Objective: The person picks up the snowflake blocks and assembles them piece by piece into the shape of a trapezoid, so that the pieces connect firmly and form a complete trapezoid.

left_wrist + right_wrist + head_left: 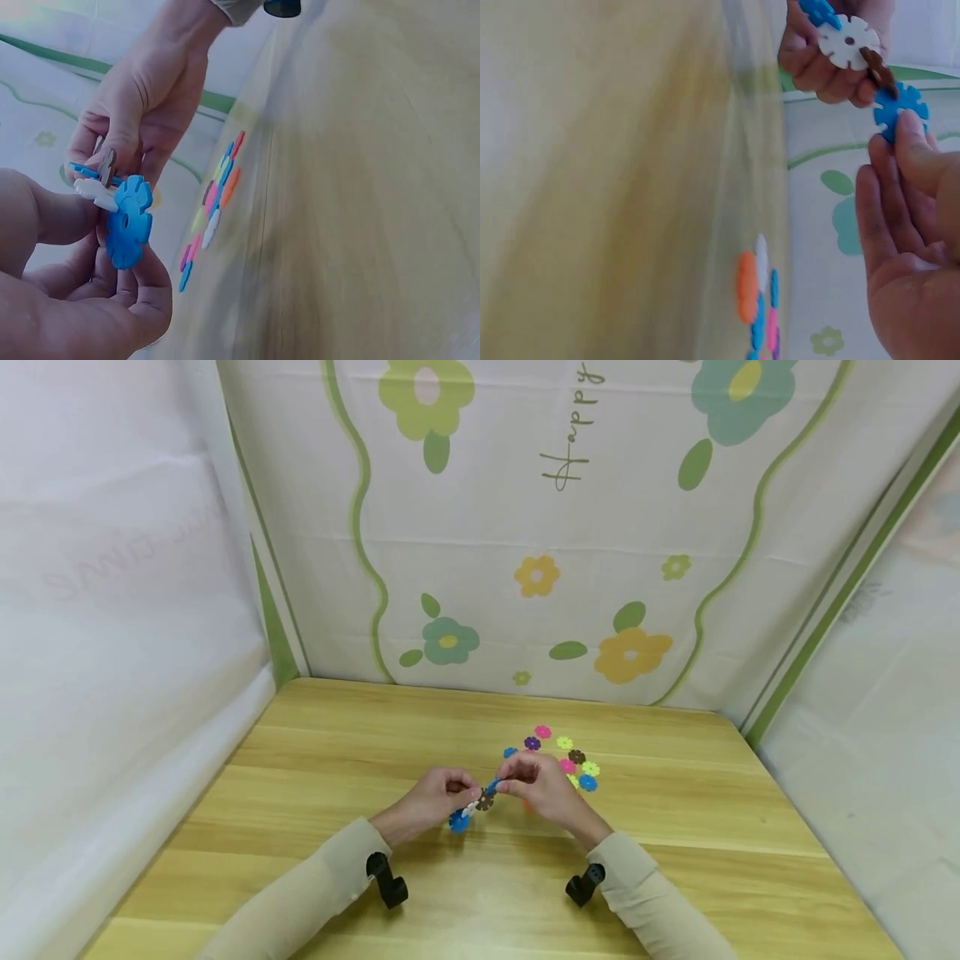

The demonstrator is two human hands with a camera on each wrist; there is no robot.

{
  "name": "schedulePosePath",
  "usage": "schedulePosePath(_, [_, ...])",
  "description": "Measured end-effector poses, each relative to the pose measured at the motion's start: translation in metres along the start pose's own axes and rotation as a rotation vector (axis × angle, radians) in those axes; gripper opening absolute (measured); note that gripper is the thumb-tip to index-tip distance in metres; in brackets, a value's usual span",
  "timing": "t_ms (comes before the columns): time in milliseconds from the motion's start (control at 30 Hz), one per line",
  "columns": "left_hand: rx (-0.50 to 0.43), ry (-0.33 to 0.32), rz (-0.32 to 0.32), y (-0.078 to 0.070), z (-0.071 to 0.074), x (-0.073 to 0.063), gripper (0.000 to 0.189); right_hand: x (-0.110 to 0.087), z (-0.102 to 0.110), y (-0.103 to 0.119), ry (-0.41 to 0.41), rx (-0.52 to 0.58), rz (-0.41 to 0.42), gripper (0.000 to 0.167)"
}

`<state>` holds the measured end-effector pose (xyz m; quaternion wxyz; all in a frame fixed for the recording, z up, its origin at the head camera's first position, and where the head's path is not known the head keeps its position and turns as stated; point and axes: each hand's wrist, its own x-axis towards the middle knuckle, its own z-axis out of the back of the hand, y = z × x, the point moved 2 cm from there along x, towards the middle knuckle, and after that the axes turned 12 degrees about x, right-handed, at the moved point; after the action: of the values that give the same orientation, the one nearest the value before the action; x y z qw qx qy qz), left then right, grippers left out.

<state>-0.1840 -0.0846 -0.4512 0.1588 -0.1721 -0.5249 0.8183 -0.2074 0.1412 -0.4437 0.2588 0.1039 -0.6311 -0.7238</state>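
Note:
Above the table both hands hold a short chain of notched plastic flower discs. My left hand [435, 797] grips it around the white disc [844, 46], with a blue disc [130, 225] hanging at its near end. A brown disc [486, 799] is slotted edgewise onto the white one. My right hand [542, 787] pinches a second blue disc [898, 105] between thumb and fingers. That disc's edge meets the brown disc in the right wrist view. The left hand's fingers partly hide the white disc in the head view.
Loose flower discs lie spread on the wooden table [337, 727] beyond the right hand, among them a pink disc [543, 732], a purple disc [532, 743] and an orange disc [747, 287]. Fabric walls [480, 527] stand at the back and both sides.

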Motion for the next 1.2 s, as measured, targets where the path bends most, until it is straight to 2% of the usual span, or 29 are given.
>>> schedulePosePath(100, [0.003,0.011,0.007,0.000,0.001,0.002,0.020,0.002,0.008,0.004,0.061,-0.072,-0.015,0.008])
schedulePosePath(233, [0.009,0.019,0.004,0.000,0.002,0.001,0.020,0.006,0.018,0.008,0.122,-0.236,-0.029,0.017])
schedulePosePath(433, [0.026,0.036,-0.017,0.002,0.002,-0.001,0.019,0.014,0.031,0.003,0.138,-0.438,-0.097,0.026])
schedulePosePath(667, [0.035,0.037,-0.035,0.005,0.003,-0.003,0.019,0.020,0.036,-0.016,0.173,-0.621,-0.093,0.021])
schedulePosePath(867, [0.038,0.043,-0.042,0.006,0.006,-0.004,0.019,0.021,0.033,-0.017,0.191,-0.593,-0.107,0.008])
schedulePosePath(1033, [0.046,0.032,-0.034,0.006,0.006,-0.003,0.019,0.022,0.031,-0.012,0.183,-0.552,-0.124,0.008])
schedulePosePath(1200, [0.038,0.030,-0.027,0.007,0.005,-0.004,0.019,0.019,0.031,-0.008,0.140,-0.524,-0.159,0.007])
